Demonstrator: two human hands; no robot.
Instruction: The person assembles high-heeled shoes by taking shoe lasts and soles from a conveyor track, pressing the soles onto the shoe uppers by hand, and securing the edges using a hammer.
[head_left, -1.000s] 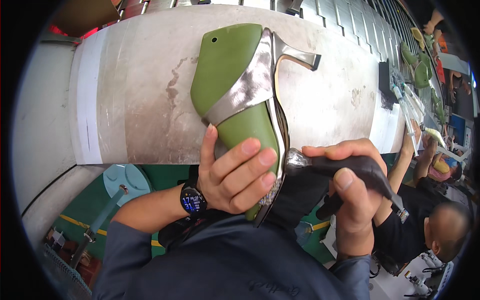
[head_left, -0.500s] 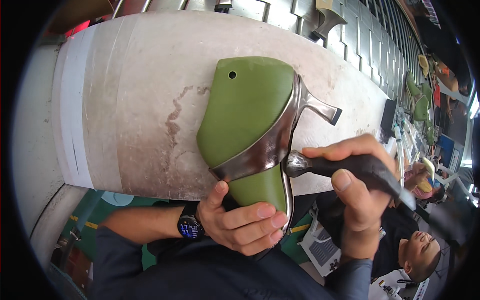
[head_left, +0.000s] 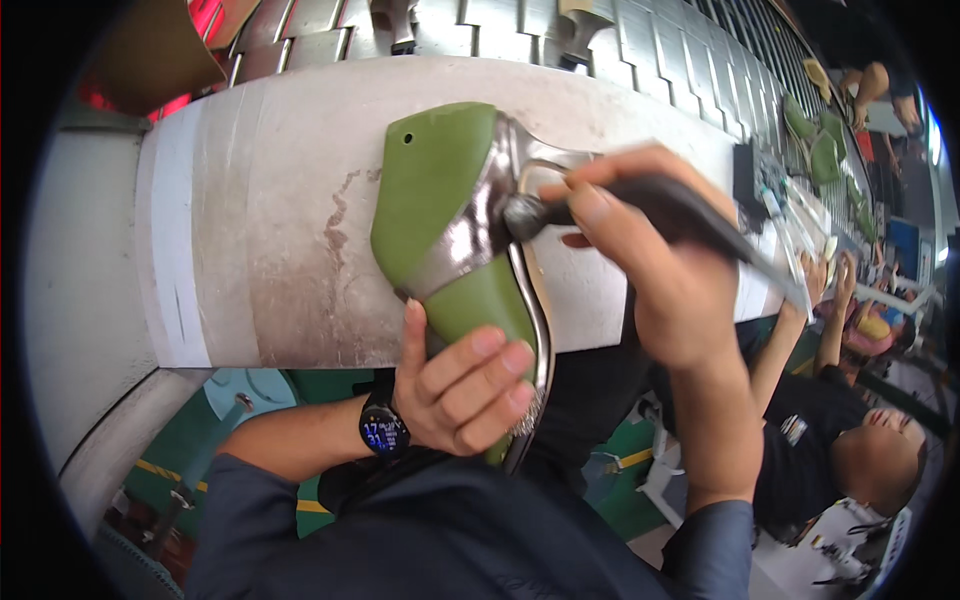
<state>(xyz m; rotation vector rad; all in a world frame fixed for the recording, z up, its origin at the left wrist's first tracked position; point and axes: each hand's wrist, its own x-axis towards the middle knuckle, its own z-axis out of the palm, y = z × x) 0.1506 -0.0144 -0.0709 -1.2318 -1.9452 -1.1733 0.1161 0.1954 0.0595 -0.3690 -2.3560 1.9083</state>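
A high-heeled shoe lies on its side, its shiny bronze upper (head_left: 470, 235) wrapped over a green shoe last (head_left: 430, 190) with a small hole near its top. My left hand (head_left: 460, 390) holds the toe end, fingers over the green front and thumb along its left edge. In my right hand (head_left: 665, 280) is a dark-handled tool (head_left: 665, 200) with a rounded metal knob at one end and a thin blade at the other. Its knob (head_left: 523, 216) rests at the upper's edge near the heel. My right hand partly hides the heel (head_left: 545, 150).
A pale, stained work table (head_left: 280, 230) lies under the shoe. Beyond it runs a slatted metal conveyor (head_left: 660, 60) carrying other heeled shoes (head_left: 583, 35). White-handled tools (head_left: 785, 225) lie at the right. A co-worker (head_left: 810, 440) sits on the right; green lasts (head_left: 825, 150) stand farther off.
The shoe has shifted left and turned slightly, with my left hand still on its toe. My right hand has carried the tool's knob up and left along the sole edge toward the heel.
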